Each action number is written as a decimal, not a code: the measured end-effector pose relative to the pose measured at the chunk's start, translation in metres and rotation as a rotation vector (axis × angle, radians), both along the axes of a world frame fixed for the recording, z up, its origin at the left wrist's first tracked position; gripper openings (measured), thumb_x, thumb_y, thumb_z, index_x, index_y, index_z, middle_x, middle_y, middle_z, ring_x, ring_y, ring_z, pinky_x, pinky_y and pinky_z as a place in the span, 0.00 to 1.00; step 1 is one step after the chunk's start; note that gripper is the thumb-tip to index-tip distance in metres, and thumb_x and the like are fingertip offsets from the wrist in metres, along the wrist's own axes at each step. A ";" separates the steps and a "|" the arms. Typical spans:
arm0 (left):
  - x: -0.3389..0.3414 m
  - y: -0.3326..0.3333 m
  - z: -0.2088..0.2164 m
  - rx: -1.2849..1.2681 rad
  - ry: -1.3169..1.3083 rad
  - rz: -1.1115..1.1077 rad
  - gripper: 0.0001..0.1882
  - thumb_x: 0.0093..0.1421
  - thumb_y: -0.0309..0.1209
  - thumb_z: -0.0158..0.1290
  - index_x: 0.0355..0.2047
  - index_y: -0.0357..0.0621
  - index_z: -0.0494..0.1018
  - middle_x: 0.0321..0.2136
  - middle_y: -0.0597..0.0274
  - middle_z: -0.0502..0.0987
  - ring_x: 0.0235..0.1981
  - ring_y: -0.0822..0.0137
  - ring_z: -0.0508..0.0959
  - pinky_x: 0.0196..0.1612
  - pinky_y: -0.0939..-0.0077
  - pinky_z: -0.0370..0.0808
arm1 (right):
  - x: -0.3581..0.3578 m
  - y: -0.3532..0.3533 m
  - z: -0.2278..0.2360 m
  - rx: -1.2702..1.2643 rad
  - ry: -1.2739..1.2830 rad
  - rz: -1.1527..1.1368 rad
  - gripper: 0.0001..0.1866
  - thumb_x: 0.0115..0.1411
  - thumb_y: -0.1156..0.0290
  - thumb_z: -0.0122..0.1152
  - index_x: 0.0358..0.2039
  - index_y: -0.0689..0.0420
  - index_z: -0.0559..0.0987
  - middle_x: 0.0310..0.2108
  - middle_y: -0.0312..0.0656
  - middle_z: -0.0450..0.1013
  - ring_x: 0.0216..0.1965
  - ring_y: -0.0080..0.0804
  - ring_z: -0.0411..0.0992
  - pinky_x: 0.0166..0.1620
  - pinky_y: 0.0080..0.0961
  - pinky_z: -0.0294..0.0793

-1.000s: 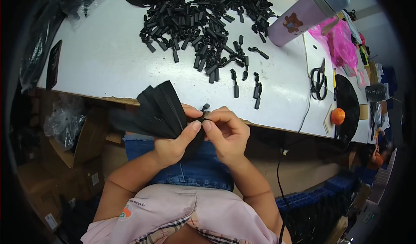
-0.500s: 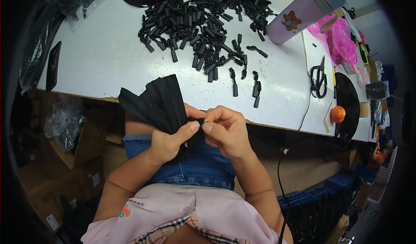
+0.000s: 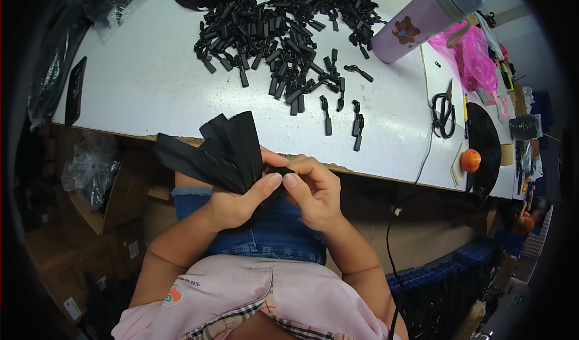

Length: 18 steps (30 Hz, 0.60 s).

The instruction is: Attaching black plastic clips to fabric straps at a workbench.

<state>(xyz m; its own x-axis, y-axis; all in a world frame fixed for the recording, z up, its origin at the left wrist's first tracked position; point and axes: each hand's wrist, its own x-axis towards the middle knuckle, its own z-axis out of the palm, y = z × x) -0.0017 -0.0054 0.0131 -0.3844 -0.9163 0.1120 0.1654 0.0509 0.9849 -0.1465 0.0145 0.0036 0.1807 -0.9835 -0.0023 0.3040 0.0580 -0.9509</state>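
A fanned bundle of black zipper tapes (image 3: pixel 224 153) is gripped in my left hand (image 3: pixel 241 204), the loose ends spreading up and to the left. Beside it, my right hand (image 3: pixel 316 192) pinches a black zipper tape end (image 3: pixel 281 171) between thumb and fingers. Both thumb tips almost meet there, over my lap at the table's front edge. Whether a slider sits between the fingertips is hidden. Farther back lies a big heap of black zipper sliders (image 3: pixel 265 32) with long pulls. A few loose sliders (image 3: pixel 326 115) rest nearer to me.
On the white table (image 3: pixel 145 92) stand a lilac bottle (image 3: pixel 405 32) and, at the right, black scissors (image 3: pixel 444 112), a notebook (image 3: pixel 435 68) and an orange fruit (image 3: pixel 470 160). A dark phone-like slab (image 3: pixel 75 91) lies left. A cable (image 3: pixel 391 237) hangs down beside my right arm.
The tape bundle has tilted and its fan spread slightly lower. My right hand has shifted a little left and down, bringing the thumbs closer together over the tape end.
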 end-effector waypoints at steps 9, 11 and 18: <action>0.006 0.001 -0.004 0.257 0.147 -0.046 0.06 0.54 0.28 0.46 0.32 0.39 0.66 0.26 0.65 0.66 0.18 0.82 0.64 0.18 0.90 0.61 | 0.001 -0.005 -0.005 -0.520 0.348 -0.174 0.05 0.48 0.78 0.53 0.27 0.62 0.69 0.22 0.35 0.64 0.18 0.15 0.58 0.19 0.11 0.56; 0.003 0.004 -0.004 0.242 0.119 -0.013 0.06 0.54 0.28 0.46 0.31 0.39 0.66 0.24 0.66 0.66 0.19 0.82 0.64 0.19 0.90 0.61 | 0.002 -0.006 0.006 -0.327 0.342 -0.153 0.06 0.47 0.78 0.54 0.27 0.64 0.68 0.22 0.38 0.64 0.16 0.15 0.57 0.21 0.09 0.57; 0.006 -0.001 -0.001 0.204 0.032 0.117 0.07 0.55 0.30 0.45 0.30 0.39 0.66 0.22 0.70 0.66 0.22 0.80 0.64 0.26 0.89 0.63 | -0.010 -0.013 0.009 -0.333 0.565 0.338 0.05 0.44 0.75 0.57 0.21 0.62 0.70 0.15 0.38 0.62 0.12 0.25 0.59 0.16 0.17 0.58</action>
<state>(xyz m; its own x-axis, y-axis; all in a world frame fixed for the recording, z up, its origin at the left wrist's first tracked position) 0.0048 -0.0064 0.0121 -0.2732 -0.9594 -0.0697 0.2018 -0.1280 0.9710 -0.1561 0.0014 0.0130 0.5336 -0.8393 0.1045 -0.2203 -0.2573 -0.9409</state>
